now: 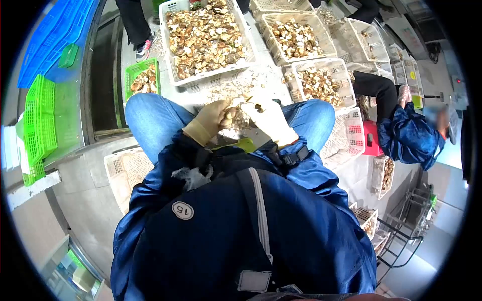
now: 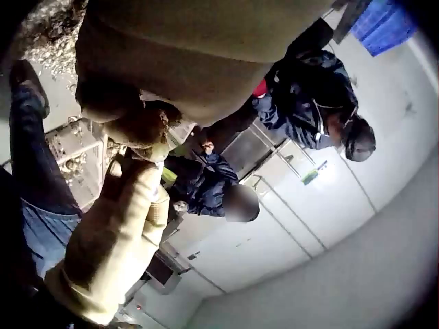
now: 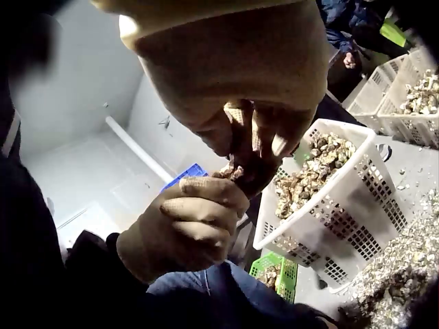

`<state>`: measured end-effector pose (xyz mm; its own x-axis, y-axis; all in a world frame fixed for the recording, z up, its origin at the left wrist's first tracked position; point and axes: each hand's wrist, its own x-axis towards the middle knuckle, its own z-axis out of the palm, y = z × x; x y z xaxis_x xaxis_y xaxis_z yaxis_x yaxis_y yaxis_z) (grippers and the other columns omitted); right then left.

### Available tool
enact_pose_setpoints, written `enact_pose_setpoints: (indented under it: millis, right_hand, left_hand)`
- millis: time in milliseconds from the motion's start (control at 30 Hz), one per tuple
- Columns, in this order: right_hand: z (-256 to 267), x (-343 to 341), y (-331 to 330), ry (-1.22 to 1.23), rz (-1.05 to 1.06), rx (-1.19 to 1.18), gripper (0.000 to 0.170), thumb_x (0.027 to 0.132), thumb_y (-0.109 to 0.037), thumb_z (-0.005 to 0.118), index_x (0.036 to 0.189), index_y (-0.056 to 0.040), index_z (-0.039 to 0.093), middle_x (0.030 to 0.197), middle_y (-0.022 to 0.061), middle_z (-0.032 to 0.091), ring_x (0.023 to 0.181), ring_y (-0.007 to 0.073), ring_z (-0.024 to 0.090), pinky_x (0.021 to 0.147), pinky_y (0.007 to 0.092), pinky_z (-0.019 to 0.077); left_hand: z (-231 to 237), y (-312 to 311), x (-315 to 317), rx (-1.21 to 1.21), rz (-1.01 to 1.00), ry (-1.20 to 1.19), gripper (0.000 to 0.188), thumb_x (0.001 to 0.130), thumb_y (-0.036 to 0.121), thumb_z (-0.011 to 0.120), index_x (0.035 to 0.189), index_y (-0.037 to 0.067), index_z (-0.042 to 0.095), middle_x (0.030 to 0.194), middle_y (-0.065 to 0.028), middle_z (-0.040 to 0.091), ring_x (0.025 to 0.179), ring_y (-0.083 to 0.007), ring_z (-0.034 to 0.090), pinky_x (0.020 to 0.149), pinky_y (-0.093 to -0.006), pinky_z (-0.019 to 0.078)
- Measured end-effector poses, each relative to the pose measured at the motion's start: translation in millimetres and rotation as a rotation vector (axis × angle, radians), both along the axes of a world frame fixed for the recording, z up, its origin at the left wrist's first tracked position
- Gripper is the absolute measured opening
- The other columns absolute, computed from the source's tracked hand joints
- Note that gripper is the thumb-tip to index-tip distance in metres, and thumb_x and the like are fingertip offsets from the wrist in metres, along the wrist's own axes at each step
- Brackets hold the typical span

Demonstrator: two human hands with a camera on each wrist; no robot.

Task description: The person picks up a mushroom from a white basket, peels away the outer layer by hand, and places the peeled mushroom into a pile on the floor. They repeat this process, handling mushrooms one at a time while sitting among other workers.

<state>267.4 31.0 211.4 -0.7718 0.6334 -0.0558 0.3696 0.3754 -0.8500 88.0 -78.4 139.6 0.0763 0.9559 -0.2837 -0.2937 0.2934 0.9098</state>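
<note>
Both hands wear pale cream gloves and meet over the person's lap. My left hand (image 1: 211, 119) grips a small brown-and-cream mushroom (image 1: 229, 117), its fingers curled round it. Close against it from the other side is my right hand (image 1: 273, 120), with bent fingers around a small dark piece (image 1: 258, 107). In the left wrist view the mushroom (image 2: 140, 129) shows between the two gloves. From the right wrist, the left hand (image 3: 188, 223) lies below the right fingers, which shade and partly hide the work; I cannot tell what the dark piece is.
A large white crate (image 1: 250, 44) of mushrooms stands ahead, beside a small green basket (image 1: 128, 80). More white crates (image 1: 329, 52) stand to the right. Pale scraps (image 1: 236, 86) litter the floor between the knees. A seated person (image 1: 409, 128) is at the right.
</note>
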Motion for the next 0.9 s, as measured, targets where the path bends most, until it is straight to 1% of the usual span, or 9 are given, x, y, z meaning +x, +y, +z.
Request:
enact_pose_setpoints:
  millis: [67,167,267,333,433,533,633,733,900]
  right_hand:
    - [-5.9,-0.2,0.5,0.036,-0.061,-0.043,0.021,0.09,-0.021,0.067,0.091,-0.0004,0.067,0.085,0.0118,0.064,0.076,0.0244,0.061,0.069,0.0326,0.0479]
    - [-9.8,1.0,1.4,0.02,-0.058,0.008,0.022,0.089,-0.022,0.069,0.088,0.0,0.065,0.08,0.0133,0.064,0.072,0.0252,0.061,0.067,0.0336,0.0475]
    - [-14.0,0.3,1.5,-0.043,-0.158,-0.141,0.023,0.089,-0.023,0.068,0.087,-0.0004,0.066,0.075,0.014,0.063,0.068,0.0265,0.061,0.065,0.0352,0.0475]
    - [-12.5,0.1,1.6,0.01,-0.148,-0.048,0.023,0.089,-0.024,0.067,0.086,-0.0005,0.065,0.074,0.0142,0.063,0.068,0.0271,0.061,0.064,0.0362,0.0473]
    - [-6.7,-3.8,-1.6,0.038,-0.108,0.037,0.023,0.089,-0.023,0.066,0.085,-0.0003,0.064,0.074,0.0145,0.062,0.068,0.0277,0.061,0.064,0.0367,0.0474]
    - [-9.6,-1.0,-2.2,0.022,-0.131,0.061,0.023,0.09,-0.022,0.065,0.083,0.0001,0.063,0.073,0.0144,0.061,0.067,0.0279,0.06,0.063,0.037,0.0468]
    - [-10.2,-1.4,-2.3,0.048,-0.151,-0.01,0.023,0.089,-0.022,0.065,0.082,0.0,0.062,0.072,0.0141,0.06,0.067,0.0278,0.059,0.063,0.0369,0.0462]
    - [-6.2,0.0,-0.8,0.008,-0.068,-0.039,0.023,0.09,-0.021,0.065,0.082,0.0,0.063,0.072,0.0138,0.06,0.067,0.0274,0.058,0.063,0.0359,0.0462]
    - [-15.1,0.1,8.6,-0.094,-0.141,-0.165,0.026,0.089,-0.025,0.069,0.084,0.0007,0.064,0.076,0.0156,0.063,0.07,0.0273,0.061,0.066,0.0343,0.0475]
  left_hand:
    - [1.9,-2.7,-1.8,0.023,-0.065,-0.12,0.024,0.108,0.022,0.039,0.1,0.002,0.049,0.073,-0.0025,0.056,0.05,-0.0089,0.041,0.05,-0.0244,0.0404]
    - [39.1,-0.4,15.6,-0.016,0.112,0.148,0.031,0.107,0.027,0.04,0.119,-0.001,0.046,0.09,-0.01,0.061,0.058,-0.0125,0.056,0.055,-0.025,0.0479]
    - [3.9,0.9,12.9,0.087,0.149,0.086,0.039,0.106,0.034,0.042,0.12,-0.001,0.051,0.094,-0.0137,0.064,0.071,-0.0199,0.064,0.065,-0.0295,0.0524]
    - [13.1,1.8,10.0,0.005,0.09,0.135,0.037,0.105,0.031,0.048,0.118,-0.003,0.056,0.093,-0.0103,0.063,0.091,-0.0219,0.06,0.085,-0.0336,0.0489]
    - [2.4,3.5,12.5,0.128,0.187,0.533,0.037,0.105,0.033,0.047,0.11,-0.002,0.059,0.086,-0.007,0.061,0.088,-0.0164,0.061,0.08,-0.0292,0.0489]
    - [-5.6,5.0,10.5,0.005,0.103,0.535,0.036,0.105,0.033,0.046,0.102,0.0,0.059,0.082,-0.0061,0.063,0.082,-0.0167,0.062,0.075,-0.0316,0.0487]
    - [-13.4,2.7,11.8,-0.021,0.188,0.349,0.039,0.104,0.036,0.045,0.097,0.001,0.059,0.08,-0.0188,0.061,0.074,-0.0323,0.059,0.07,-0.0422,0.0459]
    - [-0.8,3.4,13.0,0.108,0.216,0.638,0.039,0.103,0.036,0.045,0.097,0.0,0.06,0.08,-0.0192,0.061,0.075,-0.0346,0.059,0.071,-0.0428,0.0465]
    - [-5.0,-1.6,13.1,0.002,0.233,0.361,0.033,0.104,0.03,0.045,0.101,0.001,0.061,0.08,-0.0155,0.064,0.074,-0.0237,0.063,0.068,-0.0371,0.0483]
